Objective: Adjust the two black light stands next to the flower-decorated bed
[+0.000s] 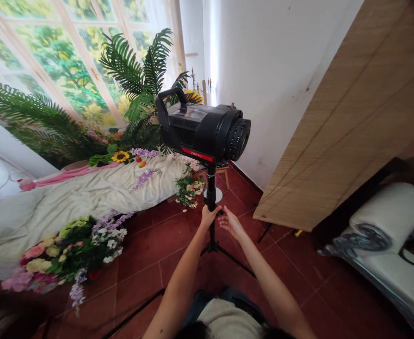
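Observation:
A black studio light with a top handle and a red label sits on top of a black light stand. My left hand is wrapped around the stand's pole, just below a collar. Close on the pole's right side is my right hand, its fingers apart and slightly bent beside a small dark knob. Whether its fingertips touch the knob I cannot tell. Below my hands, the stand's legs spread over the red tiled floor.
To the left, a bed with a cream cover carries flowers and a sunflower. A bouquet lies at its near side. Palm fronds rise behind. On the right stand a woven panel and a plastic-wrapped sofa.

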Motion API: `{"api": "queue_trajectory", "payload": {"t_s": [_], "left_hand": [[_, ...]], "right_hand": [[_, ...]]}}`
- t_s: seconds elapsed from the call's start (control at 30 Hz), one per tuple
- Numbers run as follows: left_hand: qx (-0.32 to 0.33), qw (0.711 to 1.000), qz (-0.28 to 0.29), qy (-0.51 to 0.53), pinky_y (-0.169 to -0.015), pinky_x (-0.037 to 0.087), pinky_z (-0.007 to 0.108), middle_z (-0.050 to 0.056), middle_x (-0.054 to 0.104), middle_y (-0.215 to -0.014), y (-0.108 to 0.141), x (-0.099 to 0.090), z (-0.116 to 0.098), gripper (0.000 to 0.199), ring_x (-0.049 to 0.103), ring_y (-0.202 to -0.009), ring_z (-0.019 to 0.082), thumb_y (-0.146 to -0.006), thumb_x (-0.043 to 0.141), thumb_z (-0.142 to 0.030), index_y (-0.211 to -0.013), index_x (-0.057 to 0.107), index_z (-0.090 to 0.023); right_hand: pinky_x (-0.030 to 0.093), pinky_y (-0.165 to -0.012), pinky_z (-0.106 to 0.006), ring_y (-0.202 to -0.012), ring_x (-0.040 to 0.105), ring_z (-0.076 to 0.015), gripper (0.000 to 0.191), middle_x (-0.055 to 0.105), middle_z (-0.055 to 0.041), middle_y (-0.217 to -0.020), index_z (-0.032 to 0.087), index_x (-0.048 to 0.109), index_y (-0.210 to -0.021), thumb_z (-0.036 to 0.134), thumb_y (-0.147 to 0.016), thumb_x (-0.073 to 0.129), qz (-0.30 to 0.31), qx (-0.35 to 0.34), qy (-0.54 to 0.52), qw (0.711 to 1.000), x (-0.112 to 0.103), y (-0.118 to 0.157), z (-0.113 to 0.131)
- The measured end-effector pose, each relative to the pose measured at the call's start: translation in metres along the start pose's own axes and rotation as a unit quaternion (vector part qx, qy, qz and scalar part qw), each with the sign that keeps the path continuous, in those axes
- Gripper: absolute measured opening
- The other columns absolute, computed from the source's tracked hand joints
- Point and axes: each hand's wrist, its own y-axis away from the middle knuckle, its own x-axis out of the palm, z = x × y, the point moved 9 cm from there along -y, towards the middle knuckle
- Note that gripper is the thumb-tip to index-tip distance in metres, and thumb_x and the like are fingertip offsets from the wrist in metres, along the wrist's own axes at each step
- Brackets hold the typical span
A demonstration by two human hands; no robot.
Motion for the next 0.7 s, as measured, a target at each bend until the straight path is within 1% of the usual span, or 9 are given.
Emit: {"api": "queue_trajectory", "payload": {"t_s": [0.07,0.13,0.2,0.3,0.43,0.5,0.57,0.63,0.7], "left_hand": [[0.003,1.0,0.004,-0.001,-0.055,0.041,0.023,0.0,0.055,-0.061,0.0,0.0,0.001,0.035,0.049,-0.054,0.009,-0.057,0.073,-0.043,-0.065,0.057,-0.013],[0.004,1.0,0.002,-0.004,-0.055,0.041,0.022,0.0,0.055,-0.062,-0.001,0.0,0.003,0.035,0.048,-0.055,0.009,-0.058,0.072,-0.043,-0.065,0.055,-0.013],[0.01,1.0,0.0,-0.008,-0.056,0.042,0.022,0.0,0.055,-0.064,-0.002,-0.001,0.004,0.034,0.048,-0.056,0.009,-0.059,0.072,-0.042,-0.066,0.055,-0.014],[0.022,1.0,0.006,-0.009,-0.057,0.042,0.022,0.0,0.055,-0.065,-0.003,0.001,0.005,0.032,0.048,-0.057,0.009,-0.06,0.071,-0.041,-0.067,0.055,-0.014],[0.026,1.0,-0.002,-0.01,-0.056,0.042,0.022,0.001,0.055,-0.066,-0.002,0.0,0.005,0.033,0.048,-0.057,0.009,-0.061,0.07,-0.042,-0.068,0.055,-0.014],[0.016,1.0,-0.001,-0.011,-0.056,0.042,0.023,0.001,0.055,-0.065,-0.001,0.001,0.006,0.034,0.049,-0.056,0.01,-0.061,0.07,-0.043,-0.068,0.055,-0.014],[0.008,1.0,0.002,-0.013,-0.056,0.042,0.023,0.002,0.055,-0.064,-0.001,0.001,0.007,0.034,0.05,-0.056,0.01,-0.062,0.069,-0.044,-0.067,0.055,-0.014],[0.011,1.0,-0.001,-0.016,-0.057,0.042,0.023,0.001,0.055,-0.063,-0.001,0.002,0.007,0.034,0.049,-0.057,0.01,-0.062,0.069,-0.044,-0.066,0.055,-0.014],[0.015,1.0,-0.01,-0.025,-0.057,0.041,0.023,0.0,0.055,-0.063,-0.002,0.0,0.008,0.034,0.049,-0.057,0.01,-0.061,0.07,-0.043,-0.066,0.054,-0.014]], "right_hand": [[0.046,-0.05,-0.025,-0.051,0.055,-0.0135,0.035,0.059,0.0,-0.064,0.021,0.051,-0.083,0.055,-0.079,0.048,-0.041,-0.088,0.13,0.987,-0.006,0.005,0.015],[0.045,-0.055,-0.025,-0.057,0.056,-0.0149,0.036,0.059,0.0001,-0.065,0.021,0.053,-0.081,0.057,-0.079,0.047,-0.074,-0.182,0.248,0.949,-0.006,0.013,0.033],[0.043,-0.06,-0.024,-0.062,0.057,-0.0155,0.038,0.06,-0.0005,-0.067,0.021,0.054,-0.079,0.056,-0.082,0.042,-0.091,-0.238,0.322,0.912,-0.004,0.018,0.045],[0.04,-0.062,-0.024,-0.065,0.058,-0.0166,0.039,0.061,-0.002,-0.069,0.02,0.055,-0.079,0.054,-0.086,0.035,-0.087,-0.256,0.366,0.891,-0.002,0.018,0.048],[0.039,-0.065,-0.025,-0.074,0.06,-0.0197,0.042,0.065,-0.0058,-0.077,0.021,0.058,-0.077,0.052,-0.087,0.033,-0.084,-0.273,0.359,0.888,0.0,0.014,0.046],[0.038,-0.061,-0.025,-0.065,0.058,-0.0189,0.047,0.063,-0.0054,-0.065,0.021,0.057,-0.064,0.054,-0.086,0.032,-0.089,-0.239,0.327,0.91,-0.002,0.006,0.039],[0.035,-0.052,-0.024,-0.046,0.049,-0.0144,0.051,0.052,-0.002,-0.047,0.02,0.05,-0.052,0.054,-0.086,0.032,-0.074,-0.152,0.248,0.954,-0.006,-0.007,0.022],[0.03,-0.043,-0.022,-0.034,0.034,-0.0092,0.049,0.039,0.0032,-0.038,0.02,0.044,-0.049,0.048,-0.087,0.032,-0.007,-0.031,0.101,0.994,0.0,-0.017,-0.001],[0.026,-0.038,-0.02,-0.031,0.025,-0.0067,0.039,0.033,0.0068,-0.037,0.02,0.043,-0.054,0.034,-0.088,0.035,0.092,0.08,-0.083,0.989,0.016,-0.017,-0.016]]}}
